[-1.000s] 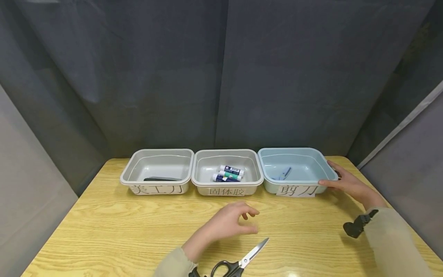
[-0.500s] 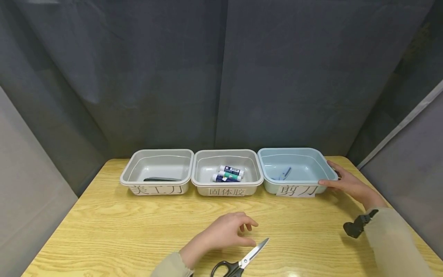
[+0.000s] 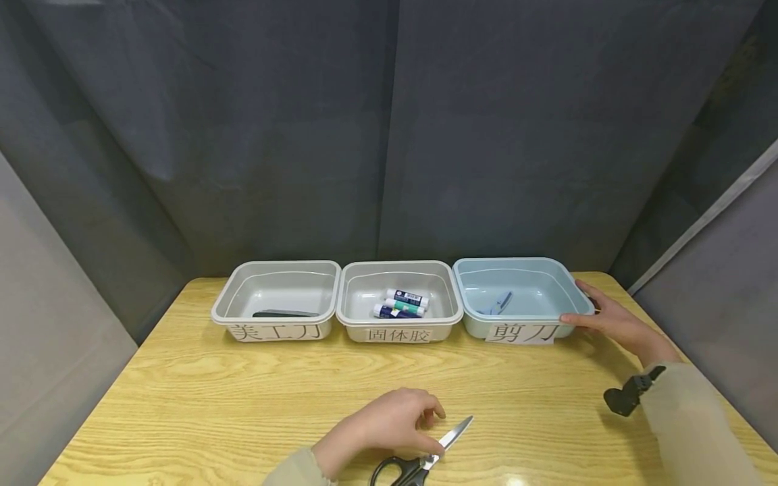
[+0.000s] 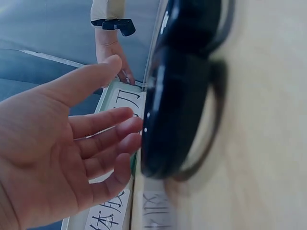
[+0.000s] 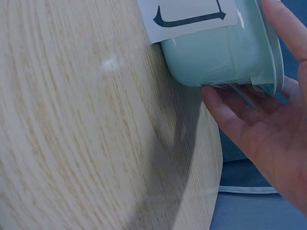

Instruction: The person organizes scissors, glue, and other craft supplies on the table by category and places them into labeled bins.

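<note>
Black-handled scissors (image 3: 429, 462) lie on the wooden table near its front, blades slanting up to the right. My left hand (image 3: 395, 420) hovers right over them, fingers loosely bent and thumb tip overlapping the blades. In the left wrist view that hand (image 4: 62, 148) holds nothing, beside the dark scissor handles (image 4: 175, 110). My right hand (image 3: 620, 325) grips the right end of a light blue plastic bin (image 3: 477, 327). Its thumb rests on the front rim, while the fingers (image 5: 228, 112) lie against the outer side wall. Inside that bin is a small blue item (image 3: 502, 304).
Left of the blue bin stand two grey bins in a row. The middle grey bin (image 3: 452, 307) holds several glue sticks (image 3: 401, 305); the left grey bin (image 3: 220, 312) has a dark long item (image 3: 284, 314) in it. Paper labels front all the bins. A dark curtain (image 3: 292, 135) hangs behind.
My left hand has come down toward the front of the table, its thumb now overlapping the scissor blades. The right hand has stayed at the blue bin.
</note>
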The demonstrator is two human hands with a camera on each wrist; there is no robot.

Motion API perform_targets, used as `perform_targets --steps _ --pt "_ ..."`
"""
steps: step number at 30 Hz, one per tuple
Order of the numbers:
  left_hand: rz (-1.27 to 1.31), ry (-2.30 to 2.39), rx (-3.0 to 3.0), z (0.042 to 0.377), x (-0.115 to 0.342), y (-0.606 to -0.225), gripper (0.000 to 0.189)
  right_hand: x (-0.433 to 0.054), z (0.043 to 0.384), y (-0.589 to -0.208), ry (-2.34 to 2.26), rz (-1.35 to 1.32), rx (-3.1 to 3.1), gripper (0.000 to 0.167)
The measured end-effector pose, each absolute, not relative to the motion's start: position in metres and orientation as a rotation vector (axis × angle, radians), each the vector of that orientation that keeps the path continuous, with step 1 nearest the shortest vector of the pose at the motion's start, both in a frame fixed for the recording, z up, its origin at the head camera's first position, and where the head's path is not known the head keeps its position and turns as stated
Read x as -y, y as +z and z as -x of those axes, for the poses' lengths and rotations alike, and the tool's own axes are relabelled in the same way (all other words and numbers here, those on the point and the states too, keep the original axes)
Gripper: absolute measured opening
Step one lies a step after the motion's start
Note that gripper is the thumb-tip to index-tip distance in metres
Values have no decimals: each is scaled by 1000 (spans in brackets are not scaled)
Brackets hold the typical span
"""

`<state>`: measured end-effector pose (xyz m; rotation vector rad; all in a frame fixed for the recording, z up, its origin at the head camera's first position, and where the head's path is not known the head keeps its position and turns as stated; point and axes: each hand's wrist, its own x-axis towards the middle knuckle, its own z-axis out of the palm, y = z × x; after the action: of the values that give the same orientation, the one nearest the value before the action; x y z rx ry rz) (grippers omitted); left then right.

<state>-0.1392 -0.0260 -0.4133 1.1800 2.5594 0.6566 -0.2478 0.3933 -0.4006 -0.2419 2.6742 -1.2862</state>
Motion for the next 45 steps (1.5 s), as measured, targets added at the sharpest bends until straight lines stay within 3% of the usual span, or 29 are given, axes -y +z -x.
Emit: perform_targets --steps 7,26,45 --pt "-1138 588 -2564 134 26 -413 29 -394 248 -400 -1282 228 -2659 94" --pt "-1255 249 -2677 120 20 -409 40 -392 248 -399 -1289 233 -2652 94" --pt "-1218 296 -2693 131 16 -416 20 -394 250 -403 -1265 222 -2683 96"
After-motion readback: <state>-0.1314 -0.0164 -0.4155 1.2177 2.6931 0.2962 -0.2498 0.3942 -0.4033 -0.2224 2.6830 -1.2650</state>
